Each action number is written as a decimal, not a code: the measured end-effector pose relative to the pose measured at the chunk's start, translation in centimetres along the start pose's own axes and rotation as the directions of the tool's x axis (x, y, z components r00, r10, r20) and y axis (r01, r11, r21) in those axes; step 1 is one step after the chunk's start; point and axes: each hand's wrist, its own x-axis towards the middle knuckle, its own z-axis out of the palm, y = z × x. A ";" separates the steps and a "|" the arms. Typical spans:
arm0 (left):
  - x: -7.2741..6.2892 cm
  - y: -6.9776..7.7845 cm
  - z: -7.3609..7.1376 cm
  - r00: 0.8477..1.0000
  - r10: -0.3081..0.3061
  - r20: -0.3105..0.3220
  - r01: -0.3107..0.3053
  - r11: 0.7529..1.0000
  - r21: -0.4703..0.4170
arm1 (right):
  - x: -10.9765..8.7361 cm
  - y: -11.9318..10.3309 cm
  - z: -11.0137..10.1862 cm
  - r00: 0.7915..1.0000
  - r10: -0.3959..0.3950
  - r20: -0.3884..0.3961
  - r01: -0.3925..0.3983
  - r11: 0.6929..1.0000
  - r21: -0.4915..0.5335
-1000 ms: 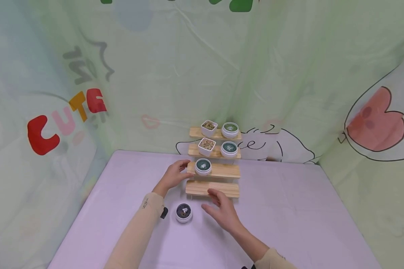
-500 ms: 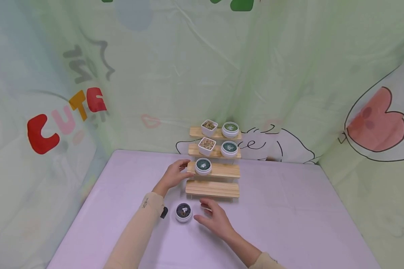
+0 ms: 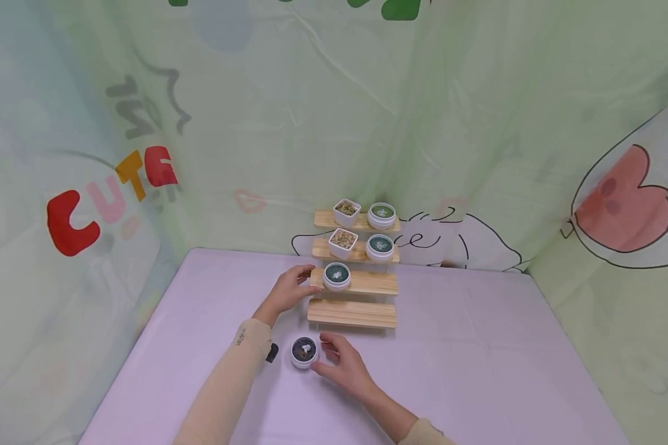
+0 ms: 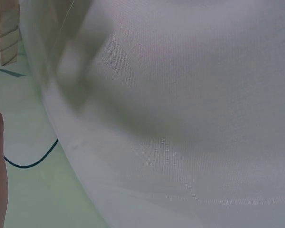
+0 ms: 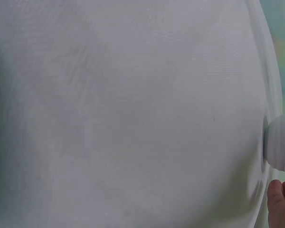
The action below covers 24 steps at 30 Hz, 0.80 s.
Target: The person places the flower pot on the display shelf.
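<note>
A small round white pot with dark contents and a pale bit on top stands on the table in front of the stepped wooden stand. My right hand is just right of this pot, its thumb and fingers apart and close to the rim; contact cannot be told. In the right wrist view the white pot appears beside the fingertips. My left hand is at the left end of the stand's second step from the front, thumb and fingers spread, near a round pot with teal contents.
On the upper steps are square white pots with grainy contents at left and round white pots with green or teal contents at right. A lilac cloth covers the table. Printed curtains hang behind and at both sides.
My right hand has moved left and toward me, from the stand's front step to beside the dark-topped pot. My left hand has stayed at the stand.
</note>
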 end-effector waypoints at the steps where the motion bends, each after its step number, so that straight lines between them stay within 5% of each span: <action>1: 0.0 0.0 0.0 1.000 -0.001 0.001 0.001 1.000 -0.001 | 0.0 -0.1 0.1 0.999 0.032 0.003 -0.032 0.999 0.023; 24: -0.1 0.1 0.0 1.000 -0.004 0.003 0.004 1.000 0.011 | 0.1 0.7 1.8 0.992 0.129 -0.001 -0.129 0.990 0.048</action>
